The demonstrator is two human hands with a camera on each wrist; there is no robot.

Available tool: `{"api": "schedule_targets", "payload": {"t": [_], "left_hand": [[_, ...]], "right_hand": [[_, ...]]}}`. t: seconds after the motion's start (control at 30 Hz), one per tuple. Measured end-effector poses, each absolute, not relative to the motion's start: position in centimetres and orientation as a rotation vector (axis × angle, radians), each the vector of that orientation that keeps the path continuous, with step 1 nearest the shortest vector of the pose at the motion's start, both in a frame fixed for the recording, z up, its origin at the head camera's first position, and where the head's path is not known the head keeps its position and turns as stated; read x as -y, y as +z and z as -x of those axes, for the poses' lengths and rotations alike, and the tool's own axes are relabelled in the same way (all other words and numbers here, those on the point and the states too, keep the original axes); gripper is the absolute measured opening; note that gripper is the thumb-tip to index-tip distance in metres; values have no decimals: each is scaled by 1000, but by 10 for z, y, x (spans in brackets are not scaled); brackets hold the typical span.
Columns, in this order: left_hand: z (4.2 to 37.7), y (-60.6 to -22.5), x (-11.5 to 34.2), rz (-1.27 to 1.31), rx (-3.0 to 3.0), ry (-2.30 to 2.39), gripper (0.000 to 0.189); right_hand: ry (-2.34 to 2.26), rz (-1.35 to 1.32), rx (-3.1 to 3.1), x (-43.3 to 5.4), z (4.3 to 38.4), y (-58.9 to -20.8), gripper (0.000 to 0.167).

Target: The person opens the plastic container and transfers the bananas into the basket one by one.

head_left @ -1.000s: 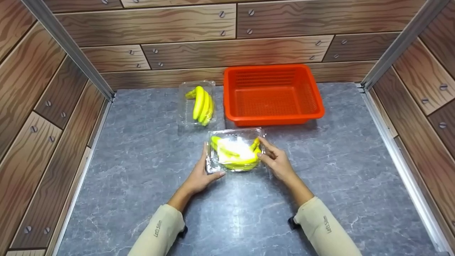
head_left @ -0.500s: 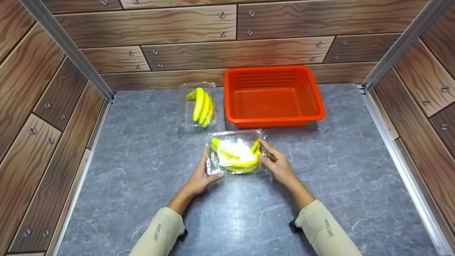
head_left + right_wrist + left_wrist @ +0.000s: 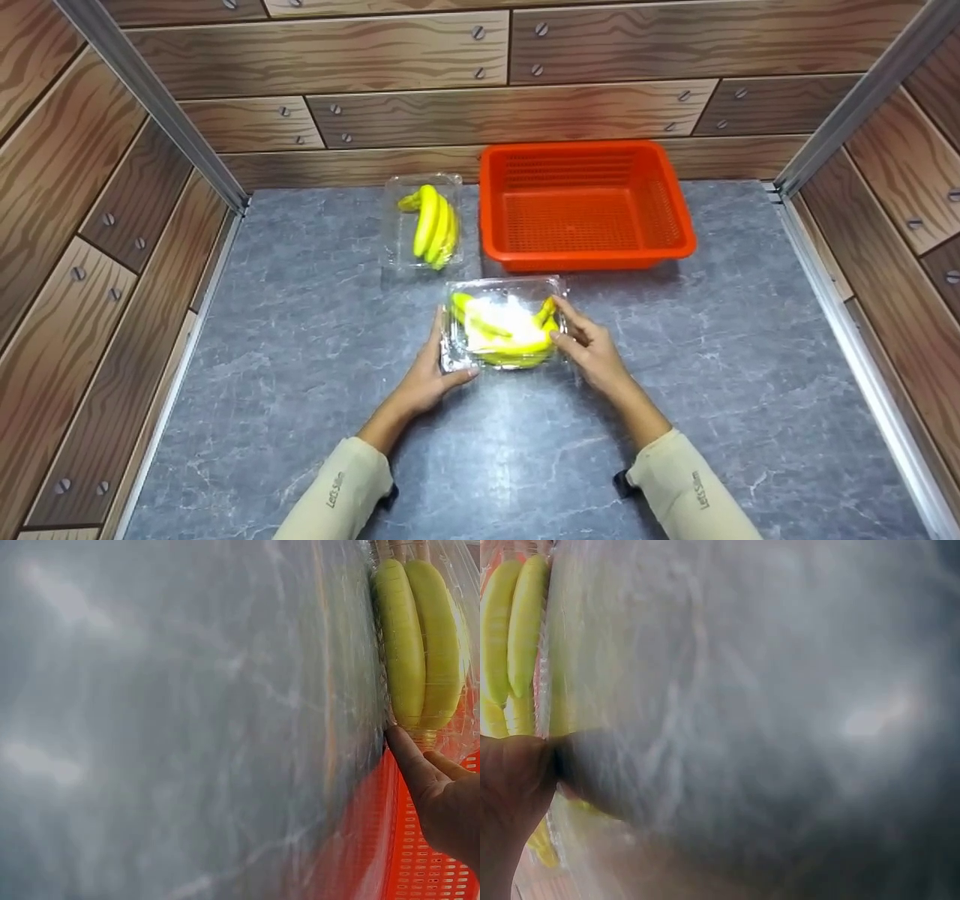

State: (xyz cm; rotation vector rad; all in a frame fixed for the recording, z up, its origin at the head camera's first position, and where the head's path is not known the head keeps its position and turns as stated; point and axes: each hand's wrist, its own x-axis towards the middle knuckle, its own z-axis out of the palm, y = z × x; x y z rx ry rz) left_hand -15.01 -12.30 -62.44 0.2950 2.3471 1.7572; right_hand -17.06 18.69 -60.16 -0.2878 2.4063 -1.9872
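Note:
A clear plastic clamshell box with a bunch of bananas inside lies mid-table, a bright glare on its lid. My left hand holds its left end, fingers along the side and thumb at the front corner. At the right end, my right hand pinches the edge between thumb and fingers. The left wrist view shows the thumb by the box's edge, with bananas behind the plastic. In the right wrist view, fingers touch the box just below the bananas.
Behind the box stands a red plastic basket with slotted walls. To its left, a second clear box holds another bunch of bananas. Wood-patterned walls enclose the grey marbled table at the back and sides.

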Motion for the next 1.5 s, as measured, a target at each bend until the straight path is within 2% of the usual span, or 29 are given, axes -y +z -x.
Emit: {"api": "schedule_targets", "payload": {"t": [0.33, 0.53, 0.73, 0.97, 1.2, 1.5], "left_hand": [[151, -622, 125, -274, -2364, 1712, 129], [153, -624, 125, -292, -2354, 1723, 128], [151, -624, 121, -270, -2374, 1694, 129], [151, -624, 119, -306, -2366, 1693, 130], [152, -625, 122, -329, -2376, 1704, 126], [153, -625, 122, -351, -2288, 1816, 124]], "right_hand": [[-1975, 250, -2368, -186, 174, -597, 62], [-1696, 252, -2584, -182, 173, -588, 68], [-1157, 527, -2887, -171, 174, -574, 80], [-673, 844, -2916, -161, 187, -556, 84], [-557, 930, -2860, -153, 201, -554, 94], [-594, 923, -2862, -152, 201, -557, 93]]}}
